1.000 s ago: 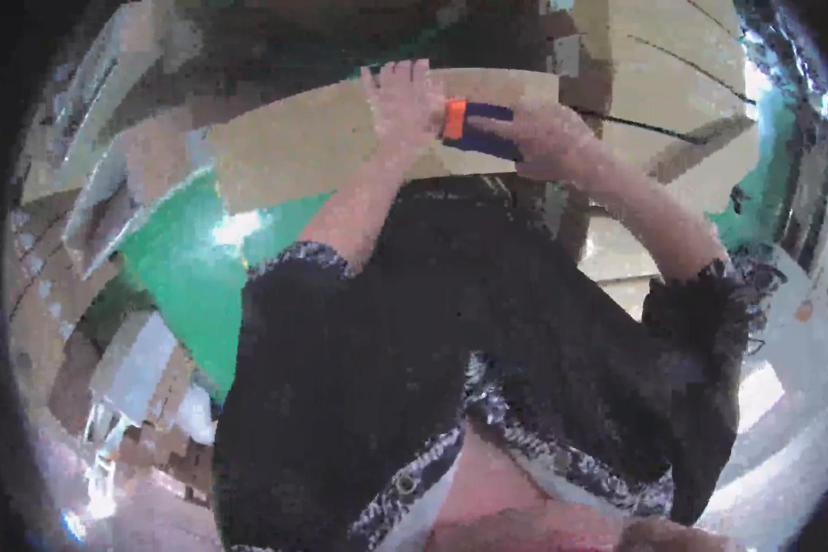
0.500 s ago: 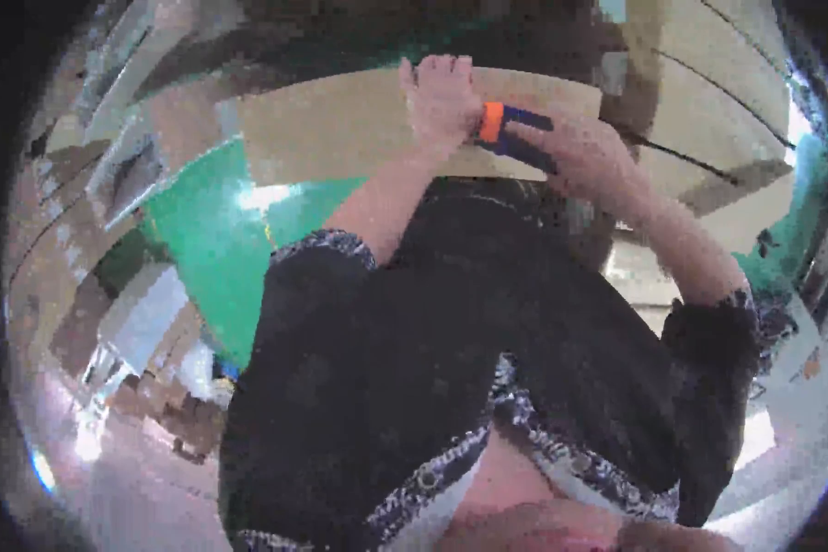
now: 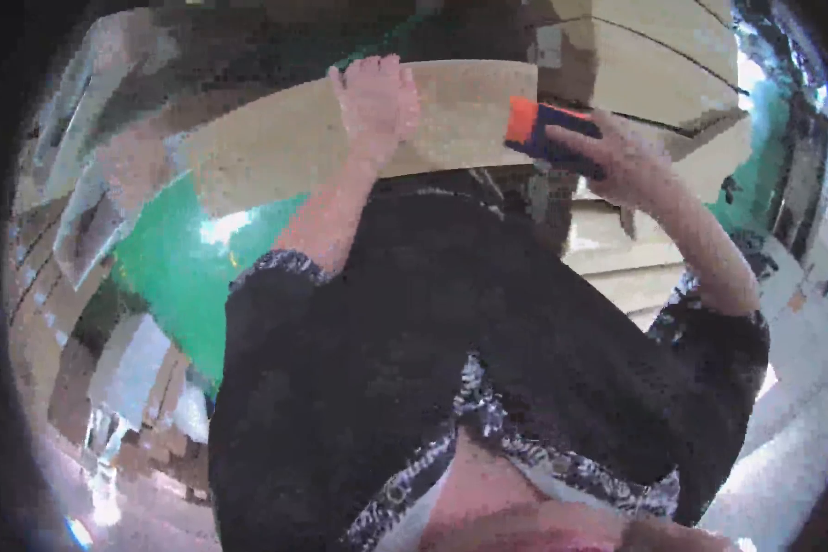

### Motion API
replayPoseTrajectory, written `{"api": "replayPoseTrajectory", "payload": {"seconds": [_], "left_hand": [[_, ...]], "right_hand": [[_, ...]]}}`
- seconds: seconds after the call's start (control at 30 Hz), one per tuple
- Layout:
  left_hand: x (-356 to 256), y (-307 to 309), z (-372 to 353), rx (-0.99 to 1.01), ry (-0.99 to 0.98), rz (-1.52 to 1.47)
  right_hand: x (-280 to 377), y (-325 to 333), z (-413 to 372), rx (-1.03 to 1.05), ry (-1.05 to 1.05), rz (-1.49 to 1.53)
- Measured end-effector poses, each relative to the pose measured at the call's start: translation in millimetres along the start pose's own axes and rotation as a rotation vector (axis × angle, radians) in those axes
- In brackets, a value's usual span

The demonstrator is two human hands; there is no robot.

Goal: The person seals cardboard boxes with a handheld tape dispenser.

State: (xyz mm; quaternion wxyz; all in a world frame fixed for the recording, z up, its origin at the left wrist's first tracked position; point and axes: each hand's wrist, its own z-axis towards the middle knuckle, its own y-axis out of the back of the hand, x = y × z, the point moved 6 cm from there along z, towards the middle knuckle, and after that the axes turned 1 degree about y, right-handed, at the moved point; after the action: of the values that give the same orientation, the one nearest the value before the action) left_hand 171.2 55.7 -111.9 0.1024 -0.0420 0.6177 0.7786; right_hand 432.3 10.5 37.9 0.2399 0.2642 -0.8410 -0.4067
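A long tan board (image 3: 469,110) lies across in front of my body, and my left hand (image 3: 377,97) rests on it with the fingers spread over its far edge. My right hand (image 3: 607,152) is closed round a dark blue block with an orange end (image 3: 547,133), which sits over the right end of the board. The underside of the block is hidden, so whether it touches the board is unclear.
A shiny green surface (image 3: 175,267) spreads out at the left, below the board. Tan panels (image 3: 653,64) with dark gaps are at the upper right. Grey and brown flat pieces (image 3: 129,368) stand at the lower left. Pale slats (image 3: 616,258) show under my right forearm.
My right hand and the orange-ended block have moved right, toward the board's right end. My left hand has shifted left, and the two hands are farther apart. The view has shifted too.
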Motion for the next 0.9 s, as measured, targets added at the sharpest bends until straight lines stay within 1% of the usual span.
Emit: {"api": "replayPoseTrajectory", "payload": {"seconds": [0.1,0.2,0.23,0.4,0.6,0.7,0.77,0.9], "left_hand": [[0.2,-2.4,-2.7,-0.032,-0.020,0.002],[-0.9,0.2,-3.9,-0.051,-0.023,0.017],[-1.3,0.1,-4.3,-0.021,-0.017,0.017],[1.5,-2.6,-6.8,0.067,0.010,0.008],[5.5,-4.6,-7.1,0.089,0.025,-0.021],[4.1,-3.0,-5.5,0.117,0.040,-0.032],[3.6,-2.0,-5.5,0.101,0.037,-0.031],[3.1,-2.1,-6.1,0.110,0.037,-0.025]], "right_hand": [[-19.1,-15.0,-16.6,0.017,-0.049,-0.076],[-25.4,-27.5,-8.8,0.109,-0.120,-0.085],[-26.2,-30.4,-7.8,0.116,-0.128,-0.075],[-29.2,-35.0,-2.9,0.137,-0.142,-0.060],[-28.3,-36.0,-5.8,0.087,-0.116,-0.081],[-31.1,-42.6,-3.1,0.123,-0.142,-0.076],[-32.6,-48.0,-0.7,0.133,-0.143,-0.075],[-35.5,-54.9,1.1,0.130,-0.142,-0.066]]}}
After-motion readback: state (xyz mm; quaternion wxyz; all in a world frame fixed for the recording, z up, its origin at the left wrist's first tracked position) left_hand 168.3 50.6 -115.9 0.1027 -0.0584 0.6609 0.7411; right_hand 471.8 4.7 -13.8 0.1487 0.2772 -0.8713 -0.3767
